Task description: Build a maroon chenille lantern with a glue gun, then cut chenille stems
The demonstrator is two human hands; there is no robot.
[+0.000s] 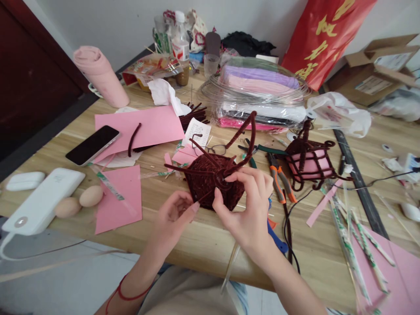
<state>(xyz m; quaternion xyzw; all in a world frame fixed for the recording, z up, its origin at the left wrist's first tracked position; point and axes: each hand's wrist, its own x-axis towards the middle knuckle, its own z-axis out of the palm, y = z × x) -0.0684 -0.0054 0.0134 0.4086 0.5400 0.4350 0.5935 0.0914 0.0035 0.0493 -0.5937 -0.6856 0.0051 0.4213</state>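
Observation:
A dark brown piece built from pipe cleaners [200,175] rests near the table's front edge, with several loose stems sticking up and out from its top. My right hand [251,205] pinches the coiled knot at its top between thumb and forefinger. Thumb and fingers of my left hand [177,214] are closed on a thin brown pipe cleaner [206,197] that runs to that knot. To the right stands a second brown pipe-cleaner frame [310,164] with pink inside. My fingers hide part of the piece's front.
Pliers with orange handles [282,177] lie right of the work, and glasses [210,149] behind it. Pink paper [120,199], a phone [92,145], two eggs [91,196] and a white power bank [44,199] are left. Wire coils [210,89] and bagged pipe cleaners [262,78] sit behind.

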